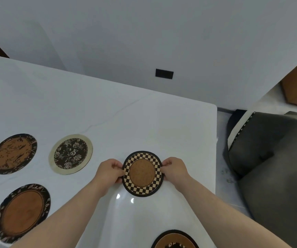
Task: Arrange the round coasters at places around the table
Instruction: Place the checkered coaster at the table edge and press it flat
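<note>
On the left, three flat round coasters are lying on the glossy white table (108, 113): a brown branch-patterned coaster (13, 154), a brown leaf-rimmed coaster (21, 213) and a cream-rimmed dark floral coaster (70, 154). The left hand (109, 171) is pinching the left edge of the thin round checkered coaster with a cork-brown centre (142, 173), and the right hand (174, 169) is pinching its right edge, near the table's right side. It looks like placing is under way. The next move calls for laying it flat and letting go, beside the dark grey padded chair (269, 158).
</note>
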